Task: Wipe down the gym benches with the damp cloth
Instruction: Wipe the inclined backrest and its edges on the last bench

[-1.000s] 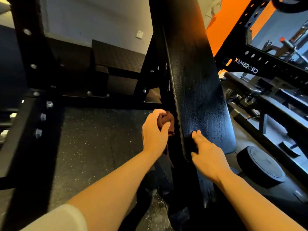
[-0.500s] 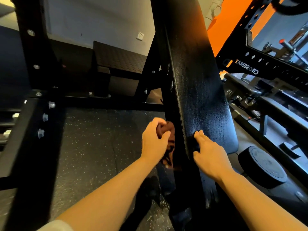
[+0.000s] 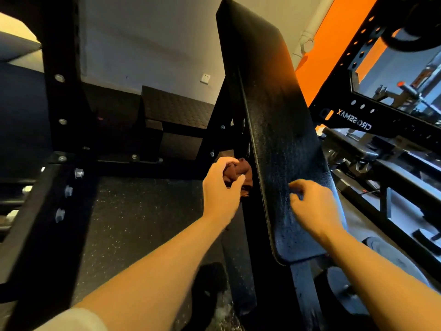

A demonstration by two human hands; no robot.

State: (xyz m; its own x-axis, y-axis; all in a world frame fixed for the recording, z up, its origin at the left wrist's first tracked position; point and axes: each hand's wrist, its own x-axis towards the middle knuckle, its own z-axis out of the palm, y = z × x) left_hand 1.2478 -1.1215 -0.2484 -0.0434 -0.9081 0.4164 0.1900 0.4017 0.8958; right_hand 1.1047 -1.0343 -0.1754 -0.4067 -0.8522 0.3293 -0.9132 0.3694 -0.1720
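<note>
head view: the left hand [image 3: 220, 187] has its grip clamped on a bunched brown cloth [image 3: 241, 174] — pressed against the left edge of the steeply upright bench pad [image 3: 276, 130]. right hand [image 3: 312, 206], fingers loosely curled, rests on the pad's face.

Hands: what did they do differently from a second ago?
The right hand came off the pad's left edge and now sits on the front of the pad, fingers curled. The left hand still grips the cloth against the pad's side edge, about where it was.

Black rack [image 3: 358, 120], weight plate [image 3: 343, 292]
</note>
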